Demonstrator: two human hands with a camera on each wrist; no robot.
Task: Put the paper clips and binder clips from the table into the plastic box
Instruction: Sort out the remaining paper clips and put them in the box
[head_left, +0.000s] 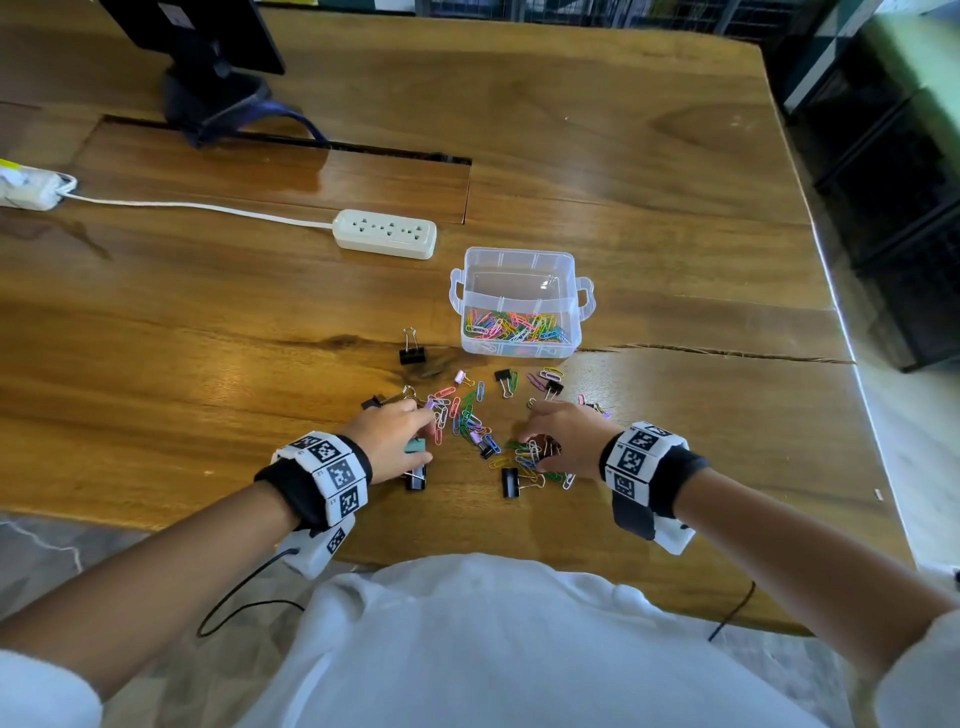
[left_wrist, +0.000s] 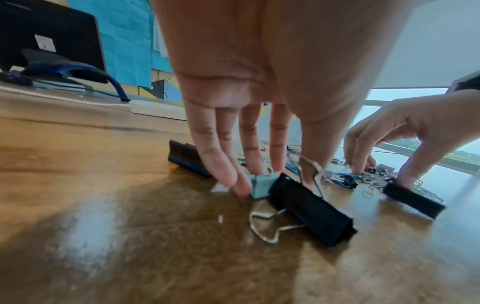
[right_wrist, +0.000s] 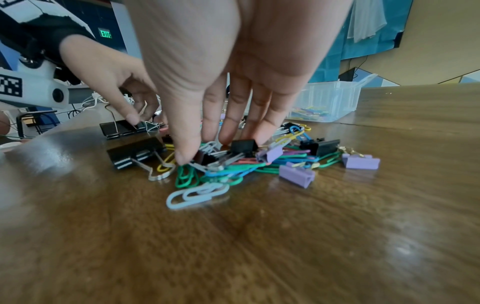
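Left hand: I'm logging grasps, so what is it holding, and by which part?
The left hand pinches a small teal binder clip by its body, fingers on one side; nothing is lifted, the clip is still on the table.

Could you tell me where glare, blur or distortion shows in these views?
Head view: window glare streaks the table, whose edges bow. Left wrist view: sharp on the black binder clip, foreground smeared, glossy patches. Right wrist view: foreground wood blurred, the left hand looms warped.

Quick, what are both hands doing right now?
Left hand: pinching a teal clip.
Right hand: fingers closing on a small black clip in the pile.
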